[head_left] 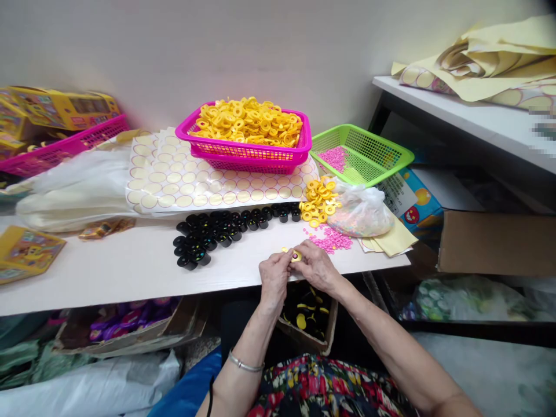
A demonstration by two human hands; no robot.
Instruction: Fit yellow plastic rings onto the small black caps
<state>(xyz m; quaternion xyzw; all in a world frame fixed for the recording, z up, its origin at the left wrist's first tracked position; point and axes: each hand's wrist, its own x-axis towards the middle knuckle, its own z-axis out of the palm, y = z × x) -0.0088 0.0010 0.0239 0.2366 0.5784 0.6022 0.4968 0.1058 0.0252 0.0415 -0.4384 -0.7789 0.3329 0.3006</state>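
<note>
Close to the table's front edge, my left hand [274, 278] and my right hand [319, 267] meet, fingers pinched around a small yellow ring [296, 255]. Its centre shows dark with a bit of pink; the rest is covered by fingertips. Just beyond my right hand lie loose pink pieces [332, 240] and a pile of yellow rings [319, 201]. To the left stand several black cups [204, 237] in rows, some with coloured bits inside. Below my hands, a cardboard box [325, 346] holds black pieces with yellow caps.
A pink basket [247, 152] heaped with yellow rings stands at the back on sticker sheets [167, 186]. Right of it are a green basket [369, 142] and a plastic bag [362, 211]. A yellow box [30, 252] sits at the left, and a white shelf [469, 119] juts in at the right.
</note>
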